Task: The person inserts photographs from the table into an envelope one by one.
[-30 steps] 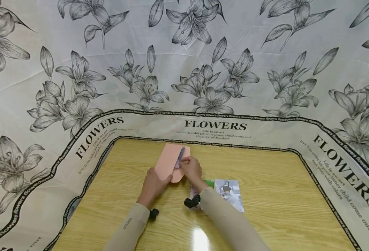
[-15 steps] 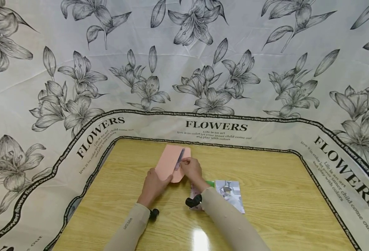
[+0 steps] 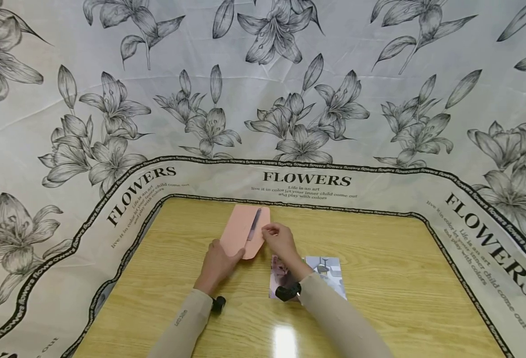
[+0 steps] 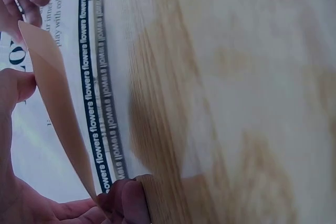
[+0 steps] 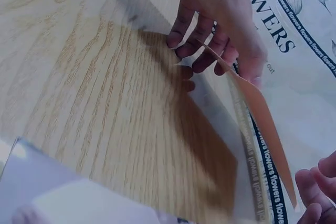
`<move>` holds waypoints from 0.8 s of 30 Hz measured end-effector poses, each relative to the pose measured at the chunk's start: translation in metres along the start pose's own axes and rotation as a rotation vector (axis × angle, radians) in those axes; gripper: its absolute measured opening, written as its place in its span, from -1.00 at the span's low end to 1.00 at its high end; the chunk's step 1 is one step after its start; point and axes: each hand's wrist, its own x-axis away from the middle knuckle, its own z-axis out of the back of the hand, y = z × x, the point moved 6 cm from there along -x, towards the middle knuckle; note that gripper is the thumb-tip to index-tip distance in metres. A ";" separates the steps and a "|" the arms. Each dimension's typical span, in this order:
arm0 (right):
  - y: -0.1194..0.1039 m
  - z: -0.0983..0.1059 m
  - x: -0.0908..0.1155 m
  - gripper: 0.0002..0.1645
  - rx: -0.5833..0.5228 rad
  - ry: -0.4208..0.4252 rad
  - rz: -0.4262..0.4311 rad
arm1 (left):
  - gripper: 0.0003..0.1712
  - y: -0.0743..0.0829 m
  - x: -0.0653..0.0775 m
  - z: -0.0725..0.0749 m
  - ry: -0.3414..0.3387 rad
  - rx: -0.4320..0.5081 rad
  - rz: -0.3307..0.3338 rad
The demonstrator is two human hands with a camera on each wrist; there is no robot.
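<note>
Pink envelope [image 3: 236, 228] tilting in my left hand [image 3: 217, 264], dark card [image 3: 254, 224] showing in its slot

I am gripping the envelope at its seven o'clock end, my thumb lying on the face towards me and my other fingers curling behind. It is sitting above the far half of the table [image 3: 393, 278], slanting, its far end pointing to about one o'clock. The card is sitting partly inside, showing as a narrow strip, dark towards twelve and paler towards six.

My right hand [image 3: 282, 241] is bending its fingers at the envelope's three o'clock edge, by the flap [image 3: 261, 231]. I cannot tell whether the fingertips are pinching the flap or just coming up against it; the wrist views are showing them right beside the corner. Seen from my left wrist, the envelope is standing nearly edge-on.

At four o'clock from the envelope, two pictures are lying side by side on the wood: a mauve picture [image 3: 277, 281] and, to its three o'clock, a grey picture [image 3: 330, 268]. My right forearm is crossing over both, its beige sleeve [image 3: 330, 308] covering part of them. A black camera [image 3: 287, 292] is riding on that wrist, another on my left. Beyond, the cloth [image 3: 218, 179] is hanging at twelve, printed with lilies and lettering.
</note>
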 end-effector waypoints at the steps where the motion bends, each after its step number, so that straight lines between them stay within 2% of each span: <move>1: -0.001 0.003 0.001 -0.79 0.010 -0.004 0.002 | 0.09 0.000 0.000 0.000 -0.002 0.007 0.004; 9: 0.001 0.030 0.014 -0.78 0.065 -0.062 0.041 | 0.09 0.001 0.001 0.003 -0.007 0.025 0.010; 24: 0.029 0.094 0.050 -0.74 0.157 -0.015 -0.013 | 0.08 0.002 0.002 0.002 -0.015 0.044 0.007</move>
